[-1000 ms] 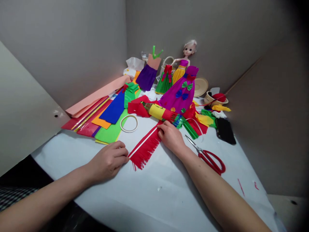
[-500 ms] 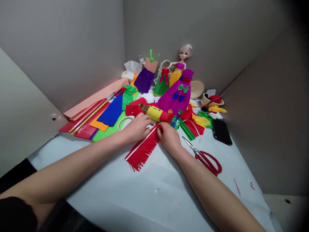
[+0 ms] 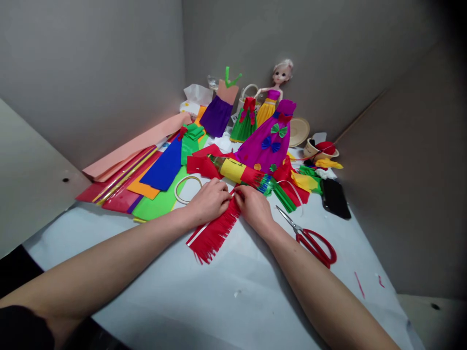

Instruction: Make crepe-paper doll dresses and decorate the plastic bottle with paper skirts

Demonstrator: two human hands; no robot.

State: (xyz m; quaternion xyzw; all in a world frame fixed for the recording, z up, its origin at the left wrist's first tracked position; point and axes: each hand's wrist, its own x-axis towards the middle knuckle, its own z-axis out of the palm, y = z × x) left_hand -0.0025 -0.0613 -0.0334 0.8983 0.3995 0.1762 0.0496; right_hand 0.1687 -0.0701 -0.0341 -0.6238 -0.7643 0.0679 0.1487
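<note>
A red fringed crepe-paper strip (image 3: 213, 235) lies on the pale table covering, with a narrow white strip (image 3: 203, 232) along its uncut edge. My right hand (image 3: 254, 209) pinches the strip's upper end between its fingertips. Just left of it, my left hand (image 3: 207, 201) is curled, with its fingertips at the same end; the fingers hide exactly what they touch. A bottle wrapped in yellow and red paper (image 3: 231, 170) lies just beyond both hands. A ring of tape (image 3: 188, 177) sits near my left hand.
Red-handled scissors (image 3: 310, 243) lie right of my right forearm. Behind the hands are stacked coloured paper sheets (image 3: 164, 165), paper doll dresses (image 3: 268, 141), a doll (image 3: 272, 97) and a black piece (image 3: 334, 198). Grey walls (image 3: 91, 58) rise behind the table.
My left hand has moved forward from beside the strip's lower end to its upper end, next to my right hand. The strip's lower end has swung slightly toward the left.
</note>
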